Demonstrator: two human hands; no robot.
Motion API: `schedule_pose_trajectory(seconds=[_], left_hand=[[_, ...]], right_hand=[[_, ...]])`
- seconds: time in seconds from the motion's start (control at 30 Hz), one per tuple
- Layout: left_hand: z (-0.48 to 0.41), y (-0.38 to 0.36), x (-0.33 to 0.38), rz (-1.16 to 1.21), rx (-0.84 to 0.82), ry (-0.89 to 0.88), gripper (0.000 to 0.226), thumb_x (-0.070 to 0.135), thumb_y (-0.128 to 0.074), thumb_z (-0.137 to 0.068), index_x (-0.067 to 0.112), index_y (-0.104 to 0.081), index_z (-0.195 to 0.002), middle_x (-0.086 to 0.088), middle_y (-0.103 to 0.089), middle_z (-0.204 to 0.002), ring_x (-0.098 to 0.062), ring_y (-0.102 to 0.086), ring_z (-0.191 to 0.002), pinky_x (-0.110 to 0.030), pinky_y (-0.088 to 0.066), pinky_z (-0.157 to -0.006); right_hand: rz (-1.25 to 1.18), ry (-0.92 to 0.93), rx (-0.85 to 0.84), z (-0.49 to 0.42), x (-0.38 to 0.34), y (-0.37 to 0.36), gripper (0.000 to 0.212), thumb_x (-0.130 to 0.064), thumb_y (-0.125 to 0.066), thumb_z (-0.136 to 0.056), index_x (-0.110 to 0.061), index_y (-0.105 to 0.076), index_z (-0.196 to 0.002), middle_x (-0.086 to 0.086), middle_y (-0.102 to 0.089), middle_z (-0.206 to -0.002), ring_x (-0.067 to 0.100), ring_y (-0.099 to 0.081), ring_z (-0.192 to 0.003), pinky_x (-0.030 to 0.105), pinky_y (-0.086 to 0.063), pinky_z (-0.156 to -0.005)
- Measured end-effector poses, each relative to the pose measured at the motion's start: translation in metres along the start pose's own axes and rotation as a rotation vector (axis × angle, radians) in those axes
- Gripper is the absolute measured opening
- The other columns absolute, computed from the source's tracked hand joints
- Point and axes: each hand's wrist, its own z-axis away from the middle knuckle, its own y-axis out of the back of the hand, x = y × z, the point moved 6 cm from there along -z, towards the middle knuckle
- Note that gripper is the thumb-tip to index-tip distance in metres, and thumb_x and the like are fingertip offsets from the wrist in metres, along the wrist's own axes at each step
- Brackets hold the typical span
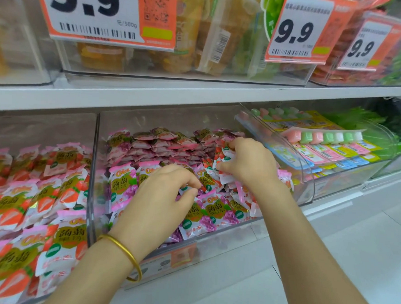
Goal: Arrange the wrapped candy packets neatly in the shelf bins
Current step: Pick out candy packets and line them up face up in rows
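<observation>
1. Head view, the bins: a clear middle bin [93,168] on the lower shelf holds the grape packets [214,213]. At its back they lie in flat, stacked rows [167,147]. At its front they are a loose heap, faces up and turned every which way.

2. Head view, right grip [248,161]: it is clenched round a small bunch of red-printed packets [223,156], held above the heap near the bin's right rear. The bunch stands roughly on end, tilted, with the thumb and fingertips curled onto it.

3. Head view, left grip [161,196]: it is low over the front heap, fingers curled down, fingertips pinching at the edge of a loose packet there. Which packet it has is hard to tell. A gold bangle [127,255] sits on that wrist.

4. Head view, the relation that matters: the red print matches the strawberry packets [27,200] in the bin to the left, past the middle bin's left wall. So the bunch looks like strays whose home lies leftward, across the left grip. The left grip is the nearer one to that bin, while the right must reach over it or pass the bunch across.

5. Head view, nearby: jelly strips [324,138] fill the bin to the right.
</observation>
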Motion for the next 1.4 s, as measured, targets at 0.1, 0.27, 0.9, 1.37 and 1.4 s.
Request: schedule_pose_trajectory(seconds=[0.1,0.27,0.9,1.37,1.4], left_hand=[[0.001,0.001,0.001,0.005,-0.001,-0.002,0.012,0.02,-0.056,-0.089,0.026,-0.065,-0.092,0.018,-0.057,-0.097,0.003,-0.049,-0.095,-0.013,-0.036,-0.086],[0.003,0.002,-0.001,0.011,0.002,-0.004,0.012,0.02,-0.056,-0.088,0.027,-0.065,-0.089,0.018,-0.057,-0.097,0.003,-0.05,-0.094,-0.01,-0.037,-0.081],[0.02,0.031,-0.01,1.17,0.075,0.371,0.028,0.022,-0.052,-0.092,0.001,-0.057,-0.109,-0.017,-0.067,-0.096,-0.02,-0.066,-0.088,-0.034,-0.055,-0.079],[0.098,0.13,-0.054,0.861,0.249,0.297,0.03,0.006,-0.058,-0.086,0.024,-0.058,-0.11,-0.007,-0.066,-0.102,-0.015,-0.062,-0.088,-0.028,-0.05,-0.072],[0.105,0.137,-0.061,0.854,0.265,0.306,0.028,0.007,-0.058,-0.088,0.024,-0.058,-0.11,-0.007,-0.066,-0.103,-0.017,-0.062,-0.089,-0.029,-0.05,-0.072]], right_hand=[[0.047,-0.009,0.042,0.006,-0.004,-0.001,0.056,-0.044,-0.072,-0.076,-0.013,-0.053,-0.119,0.008,-0.061,-0.115,0.029,-0.054,-0.111,0.035,-0.042,-0.085],[-0.017,-0.039,0.095,0.01,-0.003,0.003,0.022,-0.029,-0.064,-0.085,-0.013,-0.054,-0.096,0.005,-0.064,-0.088,0.031,-0.059,-0.092,0.033,-0.039,-0.076],[-0.686,0.665,0.098,0.087,-0.075,0.04,0.041,-0.04,-0.062,-0.079,-0.024,-0.066,-0.117,-0.014,-0.065,-0.116,0.0,-0.055,-0.111,0.023,-0.043,-0.095],[-1.037,0.505,-0.287,0.113,-0.191,0.043,0.017,-0.032,-0.067,-0.081,-0.022,-0.066,-0.094,0.002,-0.07,-0.087,0.017,-0.065,-0.075,0.034,-0.051,-0.069],[-1.048,0.516,-0.334,0.116,-0.205,0.04,0.015,-0.029,-0.068,-0.081,-0.019,-0.066,-0.092,0.005,-0.07,-0.085,0.018,-0.065,-0.073,0.038,-0.051,-0.07]])
